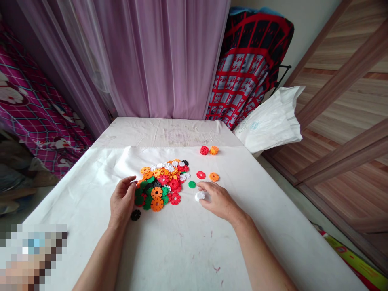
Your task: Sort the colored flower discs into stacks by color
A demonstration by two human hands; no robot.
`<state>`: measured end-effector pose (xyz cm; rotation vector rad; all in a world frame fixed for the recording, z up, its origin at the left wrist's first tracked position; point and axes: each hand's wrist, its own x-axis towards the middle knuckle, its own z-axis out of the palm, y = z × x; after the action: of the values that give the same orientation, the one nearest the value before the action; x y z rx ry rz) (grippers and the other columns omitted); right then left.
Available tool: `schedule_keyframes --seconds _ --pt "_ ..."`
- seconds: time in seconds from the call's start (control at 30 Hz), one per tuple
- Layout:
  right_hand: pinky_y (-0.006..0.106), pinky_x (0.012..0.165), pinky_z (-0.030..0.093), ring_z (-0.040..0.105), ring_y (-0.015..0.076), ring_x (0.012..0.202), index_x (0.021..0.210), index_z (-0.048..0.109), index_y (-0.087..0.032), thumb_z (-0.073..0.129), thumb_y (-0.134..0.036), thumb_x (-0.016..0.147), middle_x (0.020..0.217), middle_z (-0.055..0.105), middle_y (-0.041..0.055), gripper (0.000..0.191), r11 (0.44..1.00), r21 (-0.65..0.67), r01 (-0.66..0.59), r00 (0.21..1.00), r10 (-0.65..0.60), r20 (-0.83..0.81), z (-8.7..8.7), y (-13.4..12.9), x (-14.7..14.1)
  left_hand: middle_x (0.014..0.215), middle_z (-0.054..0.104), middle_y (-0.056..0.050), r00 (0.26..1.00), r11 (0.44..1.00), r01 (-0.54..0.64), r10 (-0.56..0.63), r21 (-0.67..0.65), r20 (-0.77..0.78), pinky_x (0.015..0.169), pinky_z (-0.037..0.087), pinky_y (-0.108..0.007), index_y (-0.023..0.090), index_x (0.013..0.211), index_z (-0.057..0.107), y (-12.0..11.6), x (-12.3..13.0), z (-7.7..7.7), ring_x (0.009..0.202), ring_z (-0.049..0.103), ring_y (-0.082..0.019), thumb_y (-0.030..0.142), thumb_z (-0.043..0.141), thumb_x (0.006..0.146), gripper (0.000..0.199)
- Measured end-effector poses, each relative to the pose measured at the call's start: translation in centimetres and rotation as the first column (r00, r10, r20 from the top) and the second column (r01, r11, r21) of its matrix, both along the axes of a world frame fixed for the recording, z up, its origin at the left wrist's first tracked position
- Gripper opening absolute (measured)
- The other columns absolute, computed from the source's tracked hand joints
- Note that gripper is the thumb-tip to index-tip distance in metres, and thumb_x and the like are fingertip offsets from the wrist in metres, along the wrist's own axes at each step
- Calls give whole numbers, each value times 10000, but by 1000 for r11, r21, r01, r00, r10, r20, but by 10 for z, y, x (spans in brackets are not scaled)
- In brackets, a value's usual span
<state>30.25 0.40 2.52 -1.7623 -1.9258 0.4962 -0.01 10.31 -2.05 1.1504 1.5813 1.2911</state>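
A heap of notched plastic snowflake discs (157, 192) in orange, red, green, white and black lies on the white-covered table. My left hand (121, 200) rests against the heap's left side, fingers loosely curved and apart, with nothing visible in them. Just below it is a loose black disc (135, 215). To the right of the heap, my right hand (218, 202) has its thumb and fingers around a white snowflake disc (200, 196) at the table surface; whether more discs lie under it I cannot tell. A green disc (192, 184) lies close to those fingertips.
Beyond my right hand lie a red disc (201, 175) and an orange disc (214, 176). Farther back stand a red stack (204, 150) and an orange stack (214, 150). A white bag (269, 121) leans at the table's right edge. Purple curtains (169, 60) hang behind the table (188, 258).
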Motion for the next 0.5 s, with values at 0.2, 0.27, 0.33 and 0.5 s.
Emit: schedule_keyframes --seconds 0.2,0.27,0.33,0.5 --pt "331 883 482 659 190 980 997 684 -251 565 -114 812 1056 732 26 260 998 35 59 992 -62 109 9 24 0 984 719 -49 1000 1000 7 -7 0 22 635 486 -257 231 1100 672 1 1 0 843 663 -182 492 638 733 451" --pt "333 889 472 659 203 1004 969 693 -245 557 -117 832 1065 738 35 232 997 -1 79 977 -77 197 12 42 -4 982 719 -54 1000 1000 7 -7 3 16 646 496 -266 227 1102 673 1 1 -1 845 668 -188 500 641 731 462" --pt "320 878 466 660 212 1024 992 695 -247 572 -128 831 1078 739 39 235 996 -49 79 960 -62 273 14 62 -9 986 721 -56 1000 1000 9 -9 11 7 666 509 -276 228 1111 673 1 0 -2 835 670 -186 508 643 733 472" --pt "294 831 456 672 225 1010 1065 668 -230 641 -178 807 1078 737 57 264 992 -125 29 923 21 385 11 93 -22 989 724 -52 1000 1000 17 -17 24 13 721 530 -298 239 1140 668 1 -2 -6 810 668 -178 519 633 750 481"
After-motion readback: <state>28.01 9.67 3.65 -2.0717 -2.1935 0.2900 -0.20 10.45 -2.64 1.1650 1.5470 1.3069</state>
